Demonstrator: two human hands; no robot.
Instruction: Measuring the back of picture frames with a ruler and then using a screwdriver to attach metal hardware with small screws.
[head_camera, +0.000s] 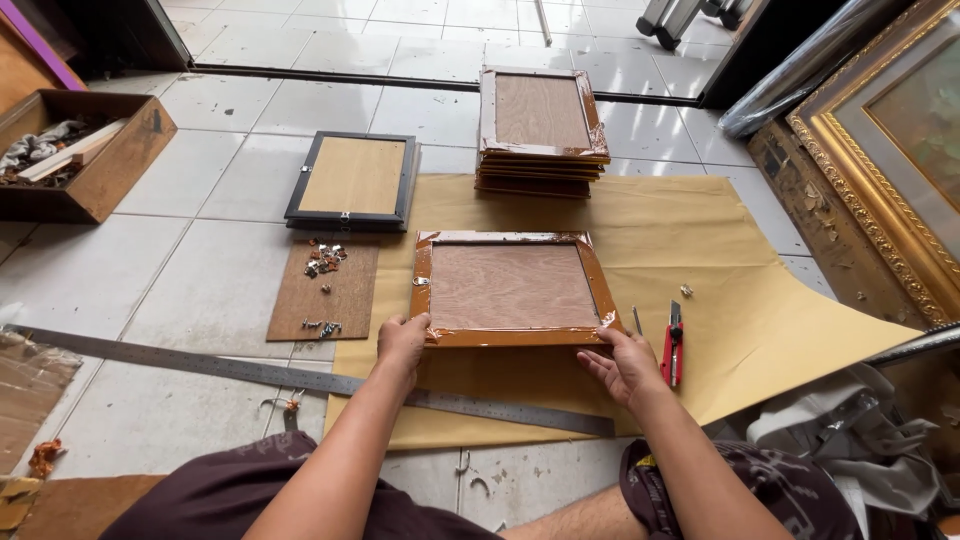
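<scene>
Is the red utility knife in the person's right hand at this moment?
No: the red utility knife lies on the brown paper beside the right hand, which grips the corner of the brown frame.

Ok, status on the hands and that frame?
Left hand and right hand grip brown frame at near corners. Frame face-down on kraft paper. Red cutter beside right hand.

brown frame (510, 288) | face-down, plywood back up | flat on tan paper | near corners held
</scene>
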